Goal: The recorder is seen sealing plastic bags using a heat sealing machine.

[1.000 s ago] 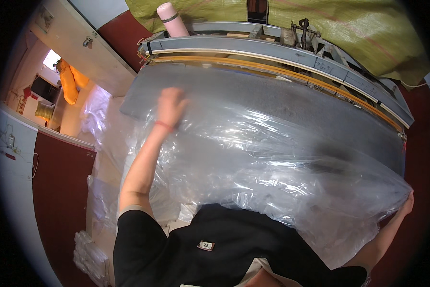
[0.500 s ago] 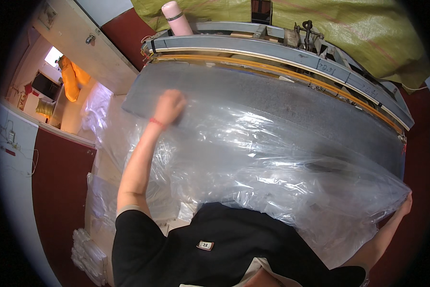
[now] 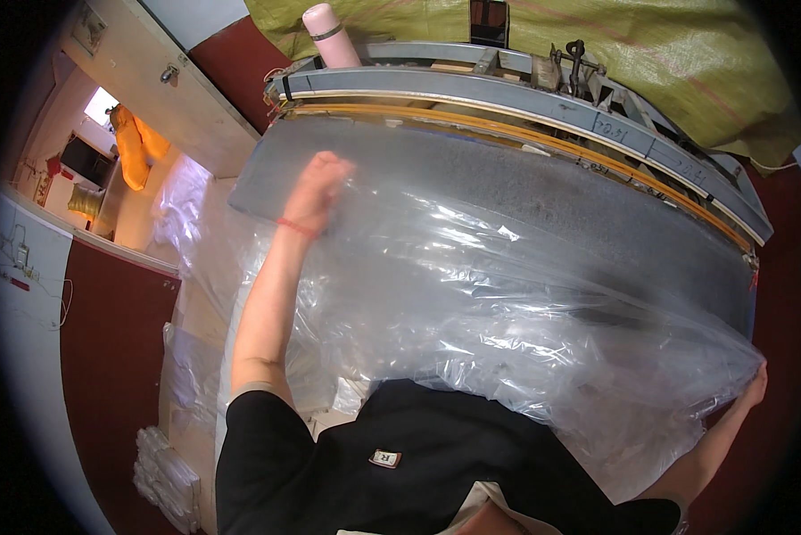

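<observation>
On top of a long grey table (image 3: 543, 201), a big sheet of clear plastic film (image 3: 507, 321) is spread out, and it covers most of the surface in front of the person. The film is wrinkled and shiny, with many folds, and it hangs down over the near edge of the table, toward the black shirt (image 3: 418, 464) of the person.

The left hand (image 3: 318, 183) is stretched far forward and lies on the far left part of the film, with the fingers curled closed on the plastic there; a thin red band (image 3: 295, 226) sits at the wrist. The right hand (image 3: 755, 385) is at the far right edge of the view, and its fingers grip the right border of the film, which is pulled tight toward it.

Behind the table runs a grey metal machine frame (image 3: 525, 89) with a yellow strip (image 3: 507, 134) along its front edge. A pink bottle (image 3: 331, 36) stands upright on the left end of this frame. Farther back, an olive green tarp (image 3: 650, 53) hangs over something. To the left there is a dark red wall (image 3: 106, 348), a pale wooden door (image 3: 164, 89), and stacks of folded clear plastic (image 3: 173, 464) low beside the table. An orange cloth (image 3: 133, 147) shows in the bright room beyond.
</observation>
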Available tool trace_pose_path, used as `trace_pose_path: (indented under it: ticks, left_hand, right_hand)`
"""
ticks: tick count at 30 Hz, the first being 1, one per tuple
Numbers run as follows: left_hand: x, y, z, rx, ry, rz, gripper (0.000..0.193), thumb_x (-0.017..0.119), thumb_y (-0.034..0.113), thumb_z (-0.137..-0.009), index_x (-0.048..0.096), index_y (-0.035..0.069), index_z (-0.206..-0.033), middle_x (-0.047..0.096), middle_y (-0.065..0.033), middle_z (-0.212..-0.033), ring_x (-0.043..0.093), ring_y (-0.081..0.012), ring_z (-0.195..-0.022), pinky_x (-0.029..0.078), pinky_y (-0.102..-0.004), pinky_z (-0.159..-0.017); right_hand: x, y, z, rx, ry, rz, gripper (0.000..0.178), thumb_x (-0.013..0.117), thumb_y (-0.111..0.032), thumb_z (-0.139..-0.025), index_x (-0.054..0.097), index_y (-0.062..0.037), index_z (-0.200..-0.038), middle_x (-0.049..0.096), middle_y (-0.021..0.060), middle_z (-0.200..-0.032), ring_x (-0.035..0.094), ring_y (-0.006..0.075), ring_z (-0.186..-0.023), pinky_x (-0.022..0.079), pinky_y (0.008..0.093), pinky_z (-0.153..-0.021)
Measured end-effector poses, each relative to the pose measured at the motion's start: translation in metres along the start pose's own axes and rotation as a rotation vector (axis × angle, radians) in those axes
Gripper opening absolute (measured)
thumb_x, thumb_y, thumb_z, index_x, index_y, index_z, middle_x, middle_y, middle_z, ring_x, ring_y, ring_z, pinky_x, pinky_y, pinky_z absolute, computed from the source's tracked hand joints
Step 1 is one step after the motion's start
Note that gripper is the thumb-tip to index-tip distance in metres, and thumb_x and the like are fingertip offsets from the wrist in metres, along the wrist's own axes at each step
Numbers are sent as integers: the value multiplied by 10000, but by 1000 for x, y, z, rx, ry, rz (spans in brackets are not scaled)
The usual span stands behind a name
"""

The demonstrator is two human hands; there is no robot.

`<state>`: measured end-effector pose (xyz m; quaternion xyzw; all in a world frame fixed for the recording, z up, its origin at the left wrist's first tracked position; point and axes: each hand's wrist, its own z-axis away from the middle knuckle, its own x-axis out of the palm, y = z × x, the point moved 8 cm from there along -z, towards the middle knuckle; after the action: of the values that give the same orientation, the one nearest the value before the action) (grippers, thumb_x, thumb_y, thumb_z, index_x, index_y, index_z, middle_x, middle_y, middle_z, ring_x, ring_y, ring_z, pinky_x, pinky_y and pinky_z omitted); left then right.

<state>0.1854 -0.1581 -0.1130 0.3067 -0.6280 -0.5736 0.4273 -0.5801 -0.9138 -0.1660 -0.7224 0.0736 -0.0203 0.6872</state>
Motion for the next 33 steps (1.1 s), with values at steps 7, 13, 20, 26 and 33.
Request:
trace_pose_path:
  ticks: [7, 13, 20, 26, 33]
  left_hand:
    - [5, 6, 5, 360, 204, -1251, 224, 659, 103, -672, 499, 45, -818, 571, -60, -695, 569, -163, -661, 433, -271, -595]
    - [13, 8, 7, 385, 203, -1329, 385, 600, 157, -682, 521, 107, -1055, 580, -137, -918, 548, -296, -847, 445, -383, -732]
    - [4, 1, -9, 189, 111, -1335, 417, 598, 162, -687, 518, 98, -1091, 586, -136, -933, 554, -295, -855, 445, -378, -751]
    - [-6, -17, -19, 82, 25, -1312, 192, 587, 172, -698, 614, 70, -857, 600, -134, -739, 576, -282, -730, 447, -349, -683]
    - [-26, 66, -39, 254, 393, -593, 105, 560, 134, -778, 601, 72, -852, 566, 11, -821, 517, -105, -757, 419, -235, -687]
  right_hand:
    - [-14, -7, -5, -3, -118, 27, 476, 557, -322, -805, 486, 11, -1138, 510, 122, -1115, 485, 220, -1005, 362, 312, -889]
    - [-34, -25, 1, -24, -130, -13, 487, 577, -316, -790, 475, -3, -1149, 494, 108, -1139, 463, 223, -1038, 348, 339, -906]
    - [-51, -23, 5, 43, -66, -61, 488, 585, -314, -781, 476, -21, -1156, 496, 93, -1142, 464, 222, -1043, 345, 339, -914]
    - [-67, 15, -35, -15, -89, -51, 429, 557, -302, -799, 506, -7, -1107, 522, 80, -1095, 475, 210, -1020, 354, 326, -900]
    - [19, 5, -87, 118, -23, 538, 425, 545, -408, -767, 612, -25, -941, 591, 79, -902, 533, 179, -809, 418, 312, -747]
